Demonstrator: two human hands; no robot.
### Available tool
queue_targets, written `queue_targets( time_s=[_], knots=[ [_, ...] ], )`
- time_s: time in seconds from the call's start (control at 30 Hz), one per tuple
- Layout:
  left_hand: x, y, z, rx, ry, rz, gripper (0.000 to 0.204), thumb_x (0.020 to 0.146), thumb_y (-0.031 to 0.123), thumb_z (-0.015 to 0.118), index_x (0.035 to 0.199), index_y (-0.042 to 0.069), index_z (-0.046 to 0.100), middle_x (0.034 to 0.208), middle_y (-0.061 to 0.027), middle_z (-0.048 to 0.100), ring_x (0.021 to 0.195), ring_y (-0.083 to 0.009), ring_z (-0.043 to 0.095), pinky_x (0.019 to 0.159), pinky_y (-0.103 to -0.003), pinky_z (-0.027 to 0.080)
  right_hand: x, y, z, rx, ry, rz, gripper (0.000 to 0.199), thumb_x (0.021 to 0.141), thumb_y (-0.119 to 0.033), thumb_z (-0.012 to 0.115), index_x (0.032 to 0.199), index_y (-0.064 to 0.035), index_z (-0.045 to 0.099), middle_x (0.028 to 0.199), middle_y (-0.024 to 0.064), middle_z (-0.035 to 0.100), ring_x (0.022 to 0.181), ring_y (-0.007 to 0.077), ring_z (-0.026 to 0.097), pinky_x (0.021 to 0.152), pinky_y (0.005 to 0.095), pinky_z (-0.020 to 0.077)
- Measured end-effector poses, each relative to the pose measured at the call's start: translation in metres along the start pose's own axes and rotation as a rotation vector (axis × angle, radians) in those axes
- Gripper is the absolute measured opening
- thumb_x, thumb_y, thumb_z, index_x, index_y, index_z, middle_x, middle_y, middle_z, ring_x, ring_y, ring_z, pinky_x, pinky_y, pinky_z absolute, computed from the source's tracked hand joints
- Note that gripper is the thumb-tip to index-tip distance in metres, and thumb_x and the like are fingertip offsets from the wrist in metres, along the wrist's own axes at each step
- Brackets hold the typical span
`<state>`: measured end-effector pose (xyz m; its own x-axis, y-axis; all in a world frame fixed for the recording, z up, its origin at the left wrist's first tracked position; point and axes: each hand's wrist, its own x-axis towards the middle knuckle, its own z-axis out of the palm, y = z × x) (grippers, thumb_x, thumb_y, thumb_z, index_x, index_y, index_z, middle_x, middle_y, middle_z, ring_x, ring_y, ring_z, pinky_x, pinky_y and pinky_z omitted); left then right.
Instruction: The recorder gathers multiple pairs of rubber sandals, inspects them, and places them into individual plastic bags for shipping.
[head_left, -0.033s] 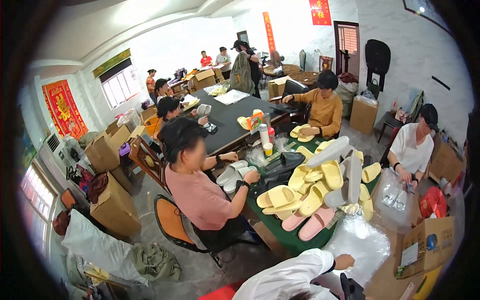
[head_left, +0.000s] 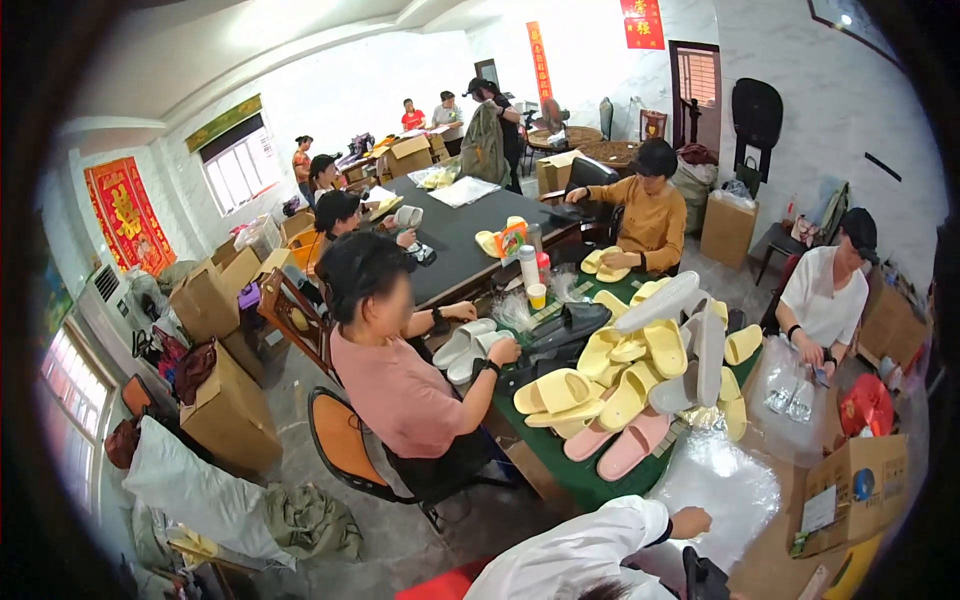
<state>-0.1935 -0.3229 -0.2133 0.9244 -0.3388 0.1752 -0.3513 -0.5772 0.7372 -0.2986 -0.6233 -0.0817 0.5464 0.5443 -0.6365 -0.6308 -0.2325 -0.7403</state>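
Observation:
Neither my left hand nor my right hand shows. At the lower edge a person's white sleeve (head_left: 560, 550) reaches in, with dark hair beside it, so I take this arm as a co-worker's. That person's hand (head_left: 690, 522) rests at clear plastic bags (head_left: 725, 485). Yellow slippers (head_left: 665, 348), grey slippers (head_left: 708, 365) and pink slippers (head_left: 635, 447) are heaped on the green-covered table (head_left: 612, 488). To the left, a person in pink (head_left: 400, 385) has both hands at a pair of light grey slippers (head_left: 465, 350).
A person in orange (head_left: 650, 220) handles yellow slippers across the table. At right, a person in white (head_left: 825, 290) handles small clear packets. An open carton (head_left: 855, 495) stands at lower right. Orange chair (head_left: 345, 440), cartons (head_left: 230, 420) and sacks (head_left: 200, 490) stand on the left floor.

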Motion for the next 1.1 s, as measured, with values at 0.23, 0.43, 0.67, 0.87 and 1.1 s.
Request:
queue_targets(
  time_s=[0.23,0.43,0.67,0.87,1.1],
  knots=[
    [0.000,0.045,0.003,0.131,-0.043,0.282,0.011,0.068,0.018,0.059,0.068,0.007,0.059,0.068,-0.0139,0.058,0.069,-0.0338,0.058,0.060,-0.043,0.046,0.040,0.023,0.010,-0.871,0.326,-0.201,0.055,0.081,-0.014,0.056,0.133,-0.0060,0.039,0.130,0.0175,0.045,0.120,0.0283,0.041,0.101,0.0332,0.0298],
    [-0.005,0.034,-0.025,0.070,-0.061,0.222,0.014,0.078,0.012,0.051,0.089,0.005,0.054,0.084,-0.0167,0.058,0.081,-0.0344,0.057,0.069,-0.045,0.045,0.063,0.016,0.027,-0.874,0.499,-0.374,0.044,0.073,-0.018,0.058,0.111,0.0027,0.055,0.128,0.0226,0.043,0.117,0.0368,0.042,0.099,0.0389,0.0344],
    [0.010,0.047,-0.024,-0.138,-0.513,0.092,0.026,0.086,0.027,0.053,0.092,0.004,0.062,0.093,-0.0154,0.062,0.089,-0.0319,0.059,0.076,-0.038,0.045,0.055,0.031,0.034,-1.016,0.652,-0.252,0.036,0.073,-0.023,0.060,0.094,0.0061,0.060,0.126,0.0256,0.044,0.110,0.0383,0.047,0.095,0.0393,0.0384],
    [-0.010,-0.030,0.018,-0.145,-0.691,-0.070,0.050,0.095,0.034,0.031,0.120,-0.007,0.047,0.126,-0.0261,0.045,0.121,-0.0327,0.041,0.100,-0.034,0.032,0.063,0.043,0.052,-0.923,0.659,-0.139,0.035,0.073,-0.024,0.061,0.098,0.0009,0.062,0.130,0.0188,0.043,0.115,0.0337,0.045,0.094,0.0407,0.0373],
    [-0.005,-0.022,0.012,-0.182,-0.651,-0.010,0.043,0.093,0.030,0.037,0.106,-0.007,0.056,0.113,-0.0248,0.055,0.107,-0.0394,0.050,0.093,-0.040,0.039,0.026,0.055,0.068,-0.811,0.785,-0.217,0.027,0.072,-0.021,0.060,0.087,0.0012,0.064,0.123,0.0197,0.050,0.099,0.0380,0.054,0.088,0.0410,0.0425]
  ],
)
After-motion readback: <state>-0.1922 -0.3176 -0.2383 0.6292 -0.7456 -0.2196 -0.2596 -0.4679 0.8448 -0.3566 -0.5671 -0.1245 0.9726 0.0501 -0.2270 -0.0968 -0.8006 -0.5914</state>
